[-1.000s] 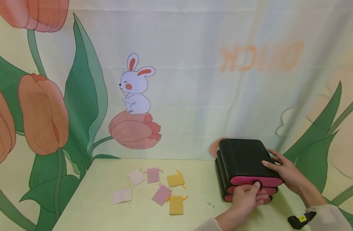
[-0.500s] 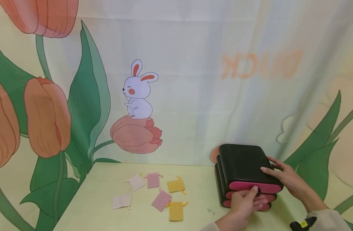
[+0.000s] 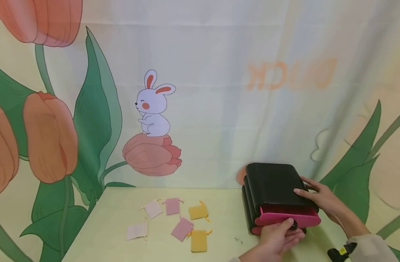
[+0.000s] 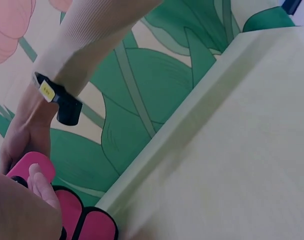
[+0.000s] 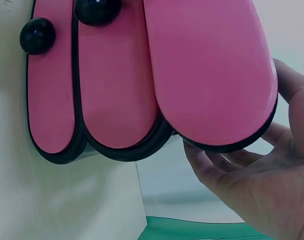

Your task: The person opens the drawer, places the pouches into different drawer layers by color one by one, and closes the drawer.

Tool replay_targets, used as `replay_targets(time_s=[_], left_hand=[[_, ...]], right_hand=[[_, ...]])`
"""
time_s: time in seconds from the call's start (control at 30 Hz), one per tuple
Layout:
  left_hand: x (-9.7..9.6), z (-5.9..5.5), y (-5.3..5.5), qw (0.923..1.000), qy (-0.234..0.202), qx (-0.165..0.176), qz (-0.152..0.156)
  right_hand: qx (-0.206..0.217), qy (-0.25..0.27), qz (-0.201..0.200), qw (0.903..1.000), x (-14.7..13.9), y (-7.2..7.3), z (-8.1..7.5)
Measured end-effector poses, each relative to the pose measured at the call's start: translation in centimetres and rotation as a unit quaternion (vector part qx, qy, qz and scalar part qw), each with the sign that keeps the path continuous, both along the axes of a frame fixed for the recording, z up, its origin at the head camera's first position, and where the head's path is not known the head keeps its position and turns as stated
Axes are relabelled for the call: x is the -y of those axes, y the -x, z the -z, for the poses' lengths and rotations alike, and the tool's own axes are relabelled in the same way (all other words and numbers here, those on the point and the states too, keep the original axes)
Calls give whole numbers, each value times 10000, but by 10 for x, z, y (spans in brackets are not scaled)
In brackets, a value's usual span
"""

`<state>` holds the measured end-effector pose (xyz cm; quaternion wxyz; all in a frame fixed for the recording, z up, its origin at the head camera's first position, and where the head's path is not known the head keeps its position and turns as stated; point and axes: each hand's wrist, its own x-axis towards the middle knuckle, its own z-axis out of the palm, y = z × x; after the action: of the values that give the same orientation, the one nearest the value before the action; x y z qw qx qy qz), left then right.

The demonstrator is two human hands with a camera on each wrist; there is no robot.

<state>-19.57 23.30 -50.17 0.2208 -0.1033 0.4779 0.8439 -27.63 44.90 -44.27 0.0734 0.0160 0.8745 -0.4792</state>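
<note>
A small black drawer cabinet (image 3: 275,182) with three stacked tiers and pink fronts stands at the right of the table. Its top drawer (image 3: 308,220) is pulled partway out, with a dark pink gap above the front. The left hand (image 3: 275,234) holds that drawer's black knob (image 3: 294,225), thumb on top and the other fingers below. Around the cabinet's right side the right hand (image 3: 324,198) grips the top tier, its thumb on the upper face. In the right wrist view, the right hand (image 5: 272,175) curls round the tier's edge, and the lower drawers' black knobs (image 5: 38,36) show.
Left of the cabinet lie several small drawstring pouches: white pouches (image 3: 137,231), pink pouches (image 3: 182,229) and yellow pouches (image 3: 199,241). A tulip-and-rabbit printed curtain (image 3: 213,109) hangs behind the table (image 3: 98,236). Small dark marks (image 3: 238,240) show near the cabinet.
The left hand has drawn the top drawer toward the person, from closed to partly out. The right hand keeps its grip on the cabinet. The head view has shifted slightly.
</note>
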Motion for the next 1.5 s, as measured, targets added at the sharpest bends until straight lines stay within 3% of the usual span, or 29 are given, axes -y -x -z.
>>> replay_targets(time_s=[0.23,0.37,0.53,0.73,0.87,0.93,1.03,1.13,1.27,1.33,1.5], left_hand=[[8,-4,-18,9982,380,30,464],[7,-6,-22,9977,602,88,287],[4,3,-31,9972,734,102,22],[12,16,-37,9981,596,77,167],[16,20,-41,9985,516,40,177],[16,18,-40,9984,481,-5,294],[19,17,-38,9967,324,-86,734],[37,21,-34,9851,535,-277,1609],[81,33,-23,9520,1191,-893,2673],[105,38,-15,9417,1330,-1051,2907],[160,44,7,9392,1590,-1221,2787]], right_hand=[[-42,-270,-238,9993,-4,1,-6],[-50,-268,-312,9991,-3,3,-7],[26,-219,-352,9991,-2,0,-6],[54,-107,-367,9993,1,0,0],[46,-85,-404,9991,2,1,2],[25,-129,-394,9991,0,1,0],[6,-181,-345,9992,-4,-1,-2],[70,-219,-322,9992,-6,-3,-2],[176,-216,-331,9991,-3,-2,-2],[162,-213,-351,9990,-1,-1,-2],[15,-303,-338,9990,2,1,-7]])
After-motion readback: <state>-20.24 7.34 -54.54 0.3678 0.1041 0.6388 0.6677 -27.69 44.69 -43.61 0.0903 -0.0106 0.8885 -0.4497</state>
